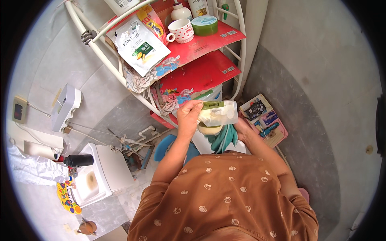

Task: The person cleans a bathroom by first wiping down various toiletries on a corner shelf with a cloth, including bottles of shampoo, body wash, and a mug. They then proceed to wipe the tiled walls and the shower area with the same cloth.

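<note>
My left hand [190, 114] pinches the top corner of a translucent plastic pouch [220, 113] with a green label band, held before the lower shelf. Pale yellowish contents show through it. Just below the pouch is a rounded container with pale contents [210, 129]; what supports it is hidden. A green cloth [223, 139] hangs bunched from my right hand [241, 129], whose fingers are partly hidden behind the cloth and the pouch. White and blue basins lie beneath my hands.
Ahead stands a white metal rack with red shelf boards [202, 75], holding a Pantene pouch [141, 45], a dotted cup [181, 31] and a green tub [205, 25]. To the right is a pink box of small items [271, 126]. A white sink [90, 183] and exposed pipes [141, 138] are at left.
</note>
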Demonstrator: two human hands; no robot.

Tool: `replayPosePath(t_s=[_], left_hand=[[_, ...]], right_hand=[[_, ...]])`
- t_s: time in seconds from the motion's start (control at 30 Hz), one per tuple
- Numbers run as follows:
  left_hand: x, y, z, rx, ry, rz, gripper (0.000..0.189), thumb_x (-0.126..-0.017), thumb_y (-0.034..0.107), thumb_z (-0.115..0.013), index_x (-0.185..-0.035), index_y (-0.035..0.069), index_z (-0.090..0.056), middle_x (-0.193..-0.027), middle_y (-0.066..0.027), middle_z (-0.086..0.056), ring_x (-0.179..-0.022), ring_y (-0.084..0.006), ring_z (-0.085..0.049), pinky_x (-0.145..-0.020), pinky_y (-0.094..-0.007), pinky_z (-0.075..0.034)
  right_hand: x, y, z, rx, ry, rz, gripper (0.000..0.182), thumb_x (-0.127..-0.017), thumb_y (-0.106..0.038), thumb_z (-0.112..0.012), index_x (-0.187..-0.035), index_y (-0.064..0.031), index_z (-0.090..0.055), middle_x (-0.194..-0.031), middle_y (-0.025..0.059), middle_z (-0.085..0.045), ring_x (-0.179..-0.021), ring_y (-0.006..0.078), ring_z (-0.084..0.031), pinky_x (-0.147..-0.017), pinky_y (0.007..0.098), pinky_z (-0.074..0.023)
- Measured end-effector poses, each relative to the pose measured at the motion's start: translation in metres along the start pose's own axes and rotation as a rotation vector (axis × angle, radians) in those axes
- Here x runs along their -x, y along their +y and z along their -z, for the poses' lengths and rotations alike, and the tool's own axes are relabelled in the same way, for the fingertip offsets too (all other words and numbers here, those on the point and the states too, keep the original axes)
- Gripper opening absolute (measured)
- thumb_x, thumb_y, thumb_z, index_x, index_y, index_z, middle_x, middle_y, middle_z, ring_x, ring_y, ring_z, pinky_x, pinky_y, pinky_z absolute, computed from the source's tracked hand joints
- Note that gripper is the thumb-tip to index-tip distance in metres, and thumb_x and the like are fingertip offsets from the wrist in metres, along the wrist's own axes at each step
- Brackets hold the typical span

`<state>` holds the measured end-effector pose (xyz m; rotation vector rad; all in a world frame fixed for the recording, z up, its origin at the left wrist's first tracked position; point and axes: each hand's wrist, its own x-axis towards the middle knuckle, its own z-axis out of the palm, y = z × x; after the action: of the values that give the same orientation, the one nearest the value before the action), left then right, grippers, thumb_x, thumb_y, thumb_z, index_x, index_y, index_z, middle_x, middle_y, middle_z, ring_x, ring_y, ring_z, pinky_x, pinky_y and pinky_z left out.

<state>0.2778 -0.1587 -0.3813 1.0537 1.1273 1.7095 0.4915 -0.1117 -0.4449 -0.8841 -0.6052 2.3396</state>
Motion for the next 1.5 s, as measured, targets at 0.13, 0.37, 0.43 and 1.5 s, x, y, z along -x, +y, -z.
replayPosePath(t_s=[0.13,0.37,0.43,1.5], left_hand=[[-0.027,-0.004,0.008,-0.037,0.121,-0.034,0.012,-0.097,0.008,-0.068,-0.101,-0.001,-0.074,-0.086,0.0026,-0.069,-0.077,-0.0044,-0.058,-0.069,-0.0217,-0.048],[-0.126,-0.035,0.081,-0.167,0.421,-0.134,0.016,-0.095,0.006,-0.067,-0.107,-0.001,-0.074,-0.092,-0.0036,-0.073,-0.084,-0.0112,-0.064,-0.078,-0.0266,-0.052],[-0.158,-0.034,0.089,-0.451,0.417,-0.384,0.034,-0.093,0.005,-0.065,-0.125,-0.005,-0.066,-0.116,-0.0111,-0.072,-0.105,-0.0225,-0.065,-0.098,-0.0362,-0.048],[-0.09,-0.103,0.104,-1.384,0.275,-0.343,0.032,-0.083,0.015,-0.065,-0.112,0.001,-0.063,-0.122,-0.0169,-0.06,-0.118,-0.0399,-0.052,-0.106,-0.0528,-0.039]], right_hand=[[0.003,0.014,0.027,-0.111,-0.01,-0.224,0.038,-0.102,-0.032,-0.061,-0.118,0.0018,-0.066,-0.107,0.0161,-0.074,-0.091,0.0274,-0.075,-0.082,0.043,-0.0627],[0.033,-0.016,-0.016,-0.012,0.162,0.003,0.043,-0.104,-0.034,-0.054,-0.123,0.004,-0.061,-0.114,0.0218,-0.071,-0.101,0.0384,-0.071,-0.092,0.0528,-0.0579],[0.034,-0.016,-0.003,-0.123,0.121,0.029,0.043,-0.104,-0.033,-0.053,-0.126,0.0039,-0.06,-0.116,0.0219,-0.07,-0.106,0.0381,-0.07,-0.096,0.0529,-0.0558],[-0.181,-0.019,-0.103,2.028,0.044,1.039,0.061,-0.073,-0.028,-0.078,-0.132,-0.0155,-0.064,-0.148,0.0116,-0.051,-0.146,0.0376,-0.034,-0.115,0.0651,-0.0265]])
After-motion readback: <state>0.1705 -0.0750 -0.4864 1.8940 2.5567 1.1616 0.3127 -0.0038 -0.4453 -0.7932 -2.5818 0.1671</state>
